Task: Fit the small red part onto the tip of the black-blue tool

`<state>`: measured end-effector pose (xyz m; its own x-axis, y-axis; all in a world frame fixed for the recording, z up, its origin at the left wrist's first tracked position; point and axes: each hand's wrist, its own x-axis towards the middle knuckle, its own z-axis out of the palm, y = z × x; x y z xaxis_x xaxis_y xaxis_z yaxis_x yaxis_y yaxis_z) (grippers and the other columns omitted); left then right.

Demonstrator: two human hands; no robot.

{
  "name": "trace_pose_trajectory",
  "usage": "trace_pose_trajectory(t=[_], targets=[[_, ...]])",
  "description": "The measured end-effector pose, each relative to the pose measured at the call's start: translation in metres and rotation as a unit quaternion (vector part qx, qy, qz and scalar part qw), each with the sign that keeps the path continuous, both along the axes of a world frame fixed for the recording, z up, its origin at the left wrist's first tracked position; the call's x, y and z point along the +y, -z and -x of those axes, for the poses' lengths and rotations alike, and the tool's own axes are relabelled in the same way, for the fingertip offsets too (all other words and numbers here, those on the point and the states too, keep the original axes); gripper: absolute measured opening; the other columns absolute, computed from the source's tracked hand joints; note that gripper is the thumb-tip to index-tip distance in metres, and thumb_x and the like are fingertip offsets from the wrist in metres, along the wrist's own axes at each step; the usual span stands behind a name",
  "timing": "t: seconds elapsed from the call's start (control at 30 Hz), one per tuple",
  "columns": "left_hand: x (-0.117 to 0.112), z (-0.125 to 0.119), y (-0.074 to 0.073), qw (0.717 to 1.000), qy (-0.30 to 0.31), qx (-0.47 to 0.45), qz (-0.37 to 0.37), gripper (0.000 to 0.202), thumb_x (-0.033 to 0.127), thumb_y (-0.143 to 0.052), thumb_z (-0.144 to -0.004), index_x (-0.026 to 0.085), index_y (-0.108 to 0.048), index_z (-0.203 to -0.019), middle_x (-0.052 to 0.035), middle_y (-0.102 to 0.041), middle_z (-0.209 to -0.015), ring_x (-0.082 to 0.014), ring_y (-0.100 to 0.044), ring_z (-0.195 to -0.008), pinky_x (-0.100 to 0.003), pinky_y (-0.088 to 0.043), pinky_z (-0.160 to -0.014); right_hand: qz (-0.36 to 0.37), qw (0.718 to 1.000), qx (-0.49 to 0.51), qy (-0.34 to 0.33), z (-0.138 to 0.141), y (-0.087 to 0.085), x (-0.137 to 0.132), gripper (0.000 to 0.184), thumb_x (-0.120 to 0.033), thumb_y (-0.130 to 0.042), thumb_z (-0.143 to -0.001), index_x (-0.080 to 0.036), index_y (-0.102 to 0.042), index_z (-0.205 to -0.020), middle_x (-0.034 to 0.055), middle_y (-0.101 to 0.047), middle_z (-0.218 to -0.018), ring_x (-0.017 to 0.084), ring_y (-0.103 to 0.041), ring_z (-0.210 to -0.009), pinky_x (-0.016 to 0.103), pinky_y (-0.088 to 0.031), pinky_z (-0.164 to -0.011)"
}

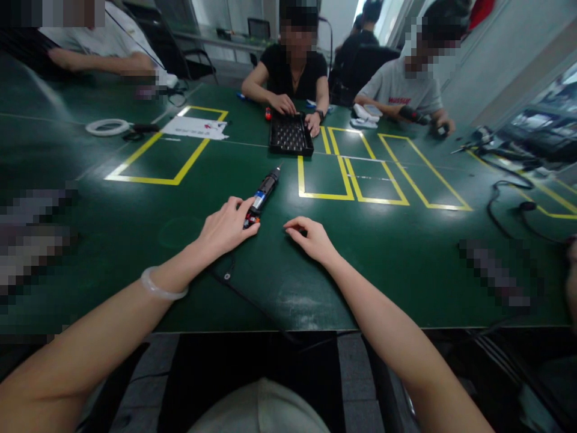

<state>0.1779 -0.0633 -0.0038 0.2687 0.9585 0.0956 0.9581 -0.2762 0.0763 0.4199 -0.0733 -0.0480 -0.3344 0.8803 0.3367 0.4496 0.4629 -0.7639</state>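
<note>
A black electric screwdriver [264,191] with a blue-and-white label lies slanted on the green table, its thin bit pointing away from me. My left hand [229,224] wraps its fingers and thumb around the rear end, where small red and orange parts show. A pale bracelet circles that wrist. My right hand [312,239] rests on the table to the right of the tool, apart from it. Its fingers are loosely curled towards the thumb, and nothing shows in them. A dark cable [246,294] runs from below my left hand towards the table's front edge.
Across the table, a person's hands are at a black tray [291,135] of small parts. Yellow tape outlines [327,196] mark the green table [383,270]. White paper [196,127] and a coiled white cable [107,127] lie far left. Black cables [496,198] lie right.
</note>
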Motion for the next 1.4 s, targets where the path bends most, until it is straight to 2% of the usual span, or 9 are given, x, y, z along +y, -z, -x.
trace_pose_trajectory(t=[0.2,0.4,0.57,0.7,0.83,1.03,1.17,1.4], targets=[[0.030,0.050,-0.002,0.997,-0.078,0.007,0.006,0.070,0.058,-0.045,-0.093,0.026,-0.035,-0.154,-0.0182,-0.045,-0.137,-0.0377,-0.055,-0.113,-0.048,-0.051,-0.085,0.013,1.000,-0.017,0.008,0.001,-0.003,-0.001,0.012,-0.021,-0.060,-0.091,-0.019,-0.072,-0.095,0.0039,-0.073,-0.092,0.018,-0.066,-0.086,0.031,-0.049,-0.082],[0.052,0.110,-0.002,0.989,-0.146,0.000,0.022,0.073,0.060,-0.044,-0.094,0.020,-0.033,-0.154,-0.0216,-0.044,-0.138,-0.0382,-0.049,-0.117,-0.057,-0.050,-0.086,0.013,1.000,-0.021,0.002,0.001,-0.003,-0.001,0.012,-0.021,-0.060,-0.091,-0.019,-0.071,-0.094,0.0034,-0.072,-0.090,0.017,-0.065,-0.084,0.031,-0.048,-0.081],[0.066,0.158,0.002,0.977,-0.212,0.001,0.013,0.076,0.063,-0.043,-0.092,0.021,-0.035,-0.154,-0.0216,-0.042,-0.139,-0.0357,-0.049,-0.110,-0.058,-0.047,-0.087,0.015,1.000,-0.024,0.001,0.001,-0.003,-0.001,0.012,-0.020,-0.061,-0.091,-0.019,-0.072,-0.094,0.0038,-0.072,-0.089,0.018,-0.065,-0.084,0.031,-0.047,-0.081],[0.071,0.183,0.005,0.968,-0.249,-0.004,0.005,0.078,0.064,-0.044,-0.091,0.020,-0.034,-0.155,-0.0220,-0.040,-0.142,-0.0360,-0.047,-0.112,-0.057,-0.044,-0.089,0.014,1.000,-0.026,0.001,0.001,-0.003,-0.001,0.011,-0.021,-0.061,-0.090,-0.020,-0.072,-0.093,0.0035,-0.072,-0.089,0.018,-0.065,-0.084,0.031,-0.048,-0.081],[0.070,0.187,0.008,0.963,-0.270,0.014,-0.010,0.074,0.059,-0.043,-0.093,0.014,-0.039,-0.151,-0.0241,-0.045,-0.139,-0.0368,-0.048,-0.111,-0.057,-0.042,-0.090,0.012,1.000,-0.022,-0.005,0.001,-0.002,0.000,0.012,-0.023,-0.060,-0.091,-0.020,-0.072,-0.093,0.0034,-0.072,-0.090,0.017,-0.065,-0.083,0.031,-0.048,-0.080],[0.065,0.179,0.013,0.966,-0.240,-0.007,-0.093,0.067,0.048,-0.056,-0.090,0.013,-0.046,-0.145,-0.0209,-0.045,-0.140,-0.0353,-0.046,-0.115,-0.055,-0.042,-0.093,0.025,1.000,-0.006,-0.005,0.000,0.000,0.000,0.014,-0.024,-0.059,-0.091,-0.020,-0.071,-0.094,0.0037,-0.073,-0.090,0.017,-0.065,-0.084,0.030,-0.049,-0.079],[0.063,0.175,0.010,0.963,-0.257,-0.012,-0.076,0.053,0.048,-0.054,-0.091,0.011,-0.057,-0.130,-0.0190,-0.048,-0.133,-0.0320,-0.048,-0.111,-0.050,-0.046,-0.088,0.025,1.000,-0.008,-0.004,0.001,-0.001,0.001,0.014,-0.024,-0.059,-0.091,-0.020,-0.072,-0.094,0.0034,-0.073,-0.090,0.017,-0.065,-0.084,0.030,-0.049,-0.079],[0.059,0.170,0.002,0.963,-0.266,-0.001,-0.045,0.054,0.050,-0.057,-0.088,0.013,-0.056,-0.127,-0.0175,-0.048,-0.134,-0.0320,-0.047,-0.113,-0.047,-0.047,-0.086,0.028,1.000,-0.013,-0.001,0.001,-0.003,0.000,0.015,-0.024,-0.059,-0.091,-0.019,-0.072,-0.094,0.0036,-0.073,-0.090,0.017,-0.065,-0.084,0.030,-0.048,-0.080]])
